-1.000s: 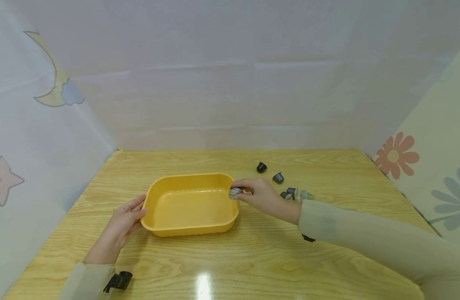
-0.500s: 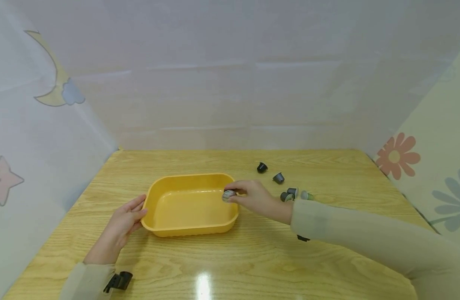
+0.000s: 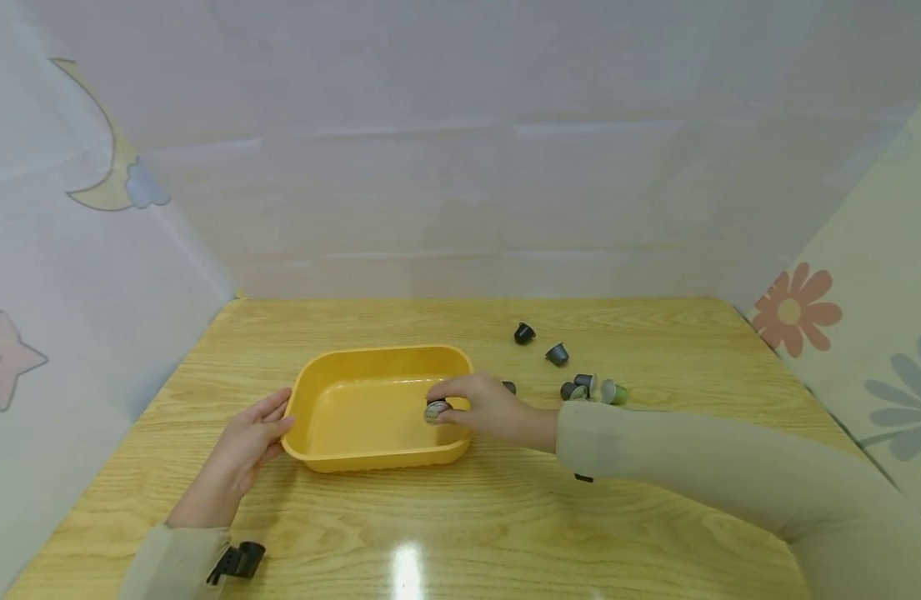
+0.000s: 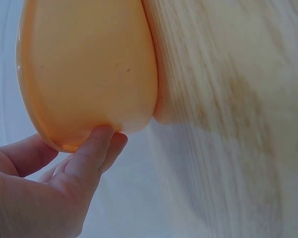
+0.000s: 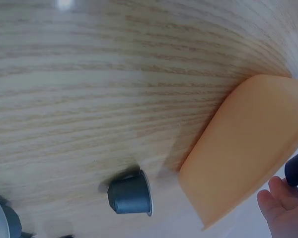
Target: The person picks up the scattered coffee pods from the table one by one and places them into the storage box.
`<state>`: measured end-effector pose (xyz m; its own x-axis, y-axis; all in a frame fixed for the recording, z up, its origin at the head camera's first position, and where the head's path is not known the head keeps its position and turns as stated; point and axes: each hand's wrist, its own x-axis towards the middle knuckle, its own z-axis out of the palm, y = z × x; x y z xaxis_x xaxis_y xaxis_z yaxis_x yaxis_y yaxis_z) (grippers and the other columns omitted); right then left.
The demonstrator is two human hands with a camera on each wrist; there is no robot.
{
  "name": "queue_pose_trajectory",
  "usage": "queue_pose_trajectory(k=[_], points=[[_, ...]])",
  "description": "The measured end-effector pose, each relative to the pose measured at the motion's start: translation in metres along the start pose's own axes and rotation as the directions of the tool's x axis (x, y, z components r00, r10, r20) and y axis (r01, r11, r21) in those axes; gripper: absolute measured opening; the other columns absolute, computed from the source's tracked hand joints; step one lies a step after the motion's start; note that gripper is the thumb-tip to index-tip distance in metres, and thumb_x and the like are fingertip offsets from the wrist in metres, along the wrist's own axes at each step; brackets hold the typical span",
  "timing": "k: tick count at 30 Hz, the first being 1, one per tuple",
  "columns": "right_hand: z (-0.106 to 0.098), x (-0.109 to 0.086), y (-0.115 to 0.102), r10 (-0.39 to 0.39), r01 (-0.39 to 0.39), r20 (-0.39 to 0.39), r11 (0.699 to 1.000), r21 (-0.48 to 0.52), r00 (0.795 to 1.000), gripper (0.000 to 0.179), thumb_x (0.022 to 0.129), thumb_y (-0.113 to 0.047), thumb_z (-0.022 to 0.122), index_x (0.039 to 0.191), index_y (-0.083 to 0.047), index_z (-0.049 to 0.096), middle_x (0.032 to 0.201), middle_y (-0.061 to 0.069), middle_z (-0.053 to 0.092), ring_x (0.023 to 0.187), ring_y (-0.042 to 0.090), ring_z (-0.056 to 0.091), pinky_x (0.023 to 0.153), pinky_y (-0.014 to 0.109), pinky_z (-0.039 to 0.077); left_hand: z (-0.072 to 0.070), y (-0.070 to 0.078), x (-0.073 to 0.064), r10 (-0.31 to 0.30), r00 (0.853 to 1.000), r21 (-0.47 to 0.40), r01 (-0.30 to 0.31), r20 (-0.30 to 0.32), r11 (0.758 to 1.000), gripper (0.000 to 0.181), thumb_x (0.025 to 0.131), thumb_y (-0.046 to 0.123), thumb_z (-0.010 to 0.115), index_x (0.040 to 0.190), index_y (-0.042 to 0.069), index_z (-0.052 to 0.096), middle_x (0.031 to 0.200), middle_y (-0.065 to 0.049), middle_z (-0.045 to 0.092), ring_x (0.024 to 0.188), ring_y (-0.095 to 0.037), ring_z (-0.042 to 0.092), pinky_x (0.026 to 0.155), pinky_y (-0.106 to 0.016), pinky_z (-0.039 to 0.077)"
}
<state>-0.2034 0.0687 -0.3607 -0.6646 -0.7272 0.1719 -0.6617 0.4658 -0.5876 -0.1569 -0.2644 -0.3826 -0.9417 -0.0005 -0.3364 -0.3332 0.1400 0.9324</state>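
A yellow plastic basin (image 3: 377,460) stands on the wooden table. My left hand (image 3: 244,437) grips its left end, with thumb and fingers on either side of the rim in the left wrist view, where the basin wall (image 4: 89,64) fills the upper left. Over the basin's right half, my right hand (image 3: 493,408) pinches a dark coffee capsule (image 3: 437,411) with a pale printed lid. That capsule (image 5: 296,170) shows at the right edge of the right wrist view, beside my fingertips and above the basin's rim. No capsule shows on the visible basin floor.
Right of the basin lie several more coffee capsules: a black one (image 3: 523,333), a grey one (image 3: 557,355), a dark cluster (image 3: 584,383) and a green one (image 3: 616,392). Another dark capsule (image 3: 509,387) is partly hidden behind my right hand. Printed sheets (image 3: 460,208) enclose the table's back and sides.
My right hand has moved left with the capsule, from the basin's right rim to over its inside. A capsule behind that hand has come into sight. The left hand stays put.
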Motion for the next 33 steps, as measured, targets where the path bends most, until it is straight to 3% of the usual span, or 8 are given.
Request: queue_pose_trajectory(k=[5,11,18,21,27,33], points=[[0.006,0.001,0.000,-0.002,0.002,-0.014,0.999,-0.051,1.000,0.030,0.091,-0.009,0.074,0.120,0.001,0.071,0.120,0.011,0.072,0.112,0.025,0.068,0.092,0.037,0.056,0.000,0.001,0.001,0.004,1.000,-0.013,-0.003,0.004,1.000,0.062,0.108,0.004,0.041,0.160,0.002,0.007,0.165,-0.021,0.010,0.146,-0.034,0.022,0.088,-0.017,0.053],[0.010,0.003,-0.001,0.029,-0.029,0.002,0.999,0.018,1.000,0.032,0.092,-0.006,0.071,0.123,0.004,0.069,0.125,0.015,0.070,0.116,0.028,0.066,0.095,0.040,0.055,0.001,0.001,0.000,-0.009,1.000,-0.007,0.009,-0.001,1.000,0.062,0.108,0.004,0.041,0.160,0.003,0.008,0.165,-0.021,0.011,0.147,-0.035,0.021,0.087,-0.016,0.053],[0.013,0.004,-0.001,0.020,-0.020,0.011,1.000,-0.001,1.000,0.039,0.094,-0.008,0.070,0.131,0.004,0.065,0.134,0.017,0.065,0.124,0.031,0.062,0.098,0.036,0.053,0.000,0.001,-0.002,-0.009,1.000,-0.001,0.009,0.003,1.000,0.062,0.108,0.005,0.041,0.161,0.004,0.007,0.165,-0.021,0.010,0.148,-0.037,0.021,0.089,-0.018,0.053],[0.012,0.000,0.001,0.033,-0.033,0.004,0.998,0.053,0.999,0.042,0.095,-0.006,0.068,0.135,0.004,0.061,0.139,0.018,0.060,0.130,0.033,0.056,0.101,0.039,0.051,0.000,0.001,-0.002,-0.011,1.000,0.000,0.011,0.002,1.000,0.062,0.108,0.005,0.040,0.161,0.004,0.007,0.165,-0.022,0.009,0.148,-0.037,0.021,0.089,-0.018,0.053],[0.004,-0.011,0.006,0.022,-0.014,-0.059,0.992,0.129,0.998,0.043,0.097,-0.005,0.065,0.138,0.004,0.058,0.141,0.020,0.057,0.131,0.034,0.055,0.094,0.042,0.054,0.001,0.002,-0.002,-0.017,1.000,-0.004,0.017,-0.002,1.000,0.063,0.108,0.005,0.041,0.161,0.004,0.007,0.165,-0.021,0.009,0.148,-0.037,0.021,0.089,-0.018,0.053],[-0.005,-0.021,0.017,-0.005,0.029,-0.181,0.991,0.131,0.983,0.040,0.093,0.002,0.067,0.132,0.008,0.061,0.136,0.022,0.061,0.126,0.038,0.058,0.099,0.045,0.051,0.000,0.001,-0.001,-0.014,1.000,-0.011,0.014,0.002,1.000,0.063,0.108,0.005,0.040,0.161,0.004,0.007,0.165,-0.022,0.010,0.148,-0.037,0.020,0.089,-0.018,0.053]])
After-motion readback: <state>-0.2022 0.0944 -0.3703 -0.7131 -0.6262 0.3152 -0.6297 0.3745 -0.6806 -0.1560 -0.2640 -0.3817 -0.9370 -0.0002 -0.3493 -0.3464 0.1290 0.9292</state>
